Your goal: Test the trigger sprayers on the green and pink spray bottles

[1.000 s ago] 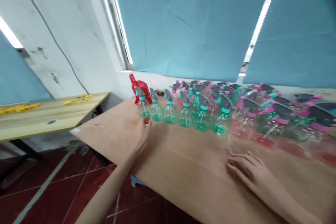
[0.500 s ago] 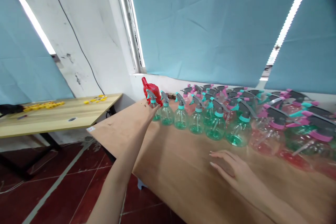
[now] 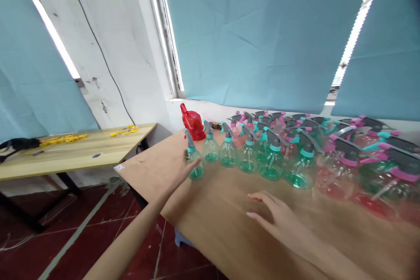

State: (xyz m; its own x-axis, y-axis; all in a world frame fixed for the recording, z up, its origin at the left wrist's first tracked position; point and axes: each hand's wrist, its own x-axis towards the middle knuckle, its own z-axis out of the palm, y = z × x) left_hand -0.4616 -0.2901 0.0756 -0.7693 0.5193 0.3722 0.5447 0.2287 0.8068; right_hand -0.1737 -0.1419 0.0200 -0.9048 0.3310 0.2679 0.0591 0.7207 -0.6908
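My left hand (image 3: 184,168) is closed round the body of a green spray bottle (image 3: 197,171) with a grey and turquoise head. That bottle is at the left end of the bottles, slightly nearer to me than the rest. My thumb lies across its front; the other fingers are partly hidden behind it. Over the brown tabletop, my right hand (image 3: 278,218) holds nothing, with thumb and fingers apart. Beyond it stands a front row of green spray bottles (image 3: 271,164), each with a little green liquid or tint at the base.
Pink spray bottles (image 3: 341,170) crowd the right side, mixed with green ones. A red plastic bag (image 3: 193,123) sits at the back by the wall. To the left, a second table (image 3: 114,148) bears yellow pieces (image 3: 67,138) and a black item (image 3: 19,143).
My left hand has drawn the leftmost green spray bottle toward me, out of the row. The right hand has shifted a little left. The view has moved slightly.
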